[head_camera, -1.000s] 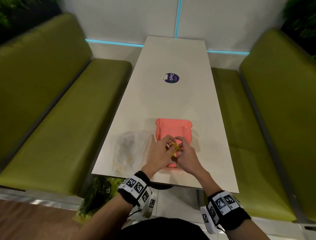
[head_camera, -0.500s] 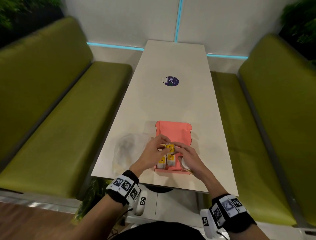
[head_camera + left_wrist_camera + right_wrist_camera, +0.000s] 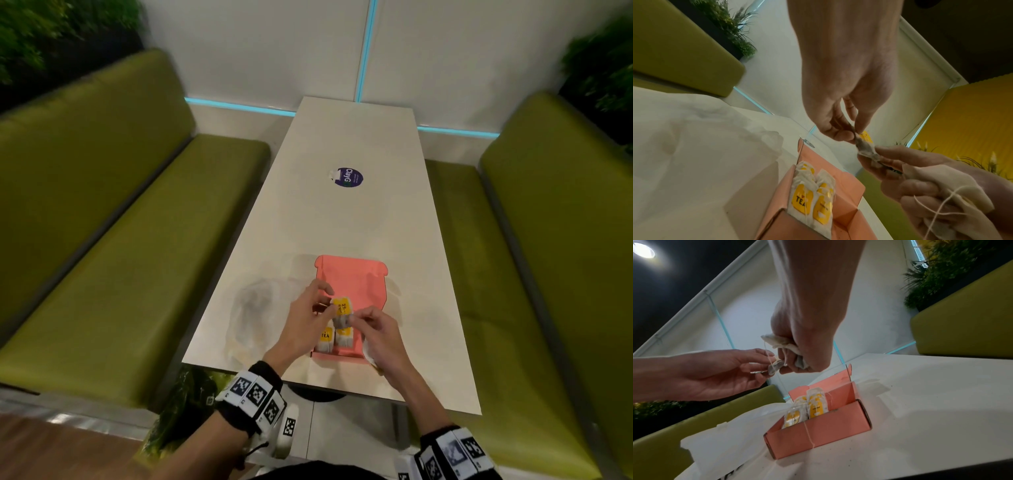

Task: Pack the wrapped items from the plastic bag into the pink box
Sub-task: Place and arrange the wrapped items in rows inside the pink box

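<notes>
The open pink box [image 3: 352, 277] lies on the table's near end, with two rows of yellow-labelled wrapped tea bags [image 3: 334, 337] standing at its front. Above it my left hand [image 3: 331, 300] pinches one tea bag [image 3: 342, 307] by its top. My right hand [image 3: 356, 316] pinches the same bag's lower end and holds a bundle of further tea bags [image 3: 941, 186] with loose strings in its palm. Left of the box lies the crumpled clear plastic bag [image 3: 255, 308]. In the right wrist view a string hangs over the box's front wall [image 3: 818, 433].
The white table [image 3: 342, 219] runs away from me between two green benches [image 3: 102, 240]. A round purple sticker [image 3: 349, 177] sits mid-table. The near table edge passes just under my wrists.
Both hands have lifted off the box's front, which uncovers the packed bags. They have drawn slightly apart, with one yellow-labelled bag stretched between them.
</notes>
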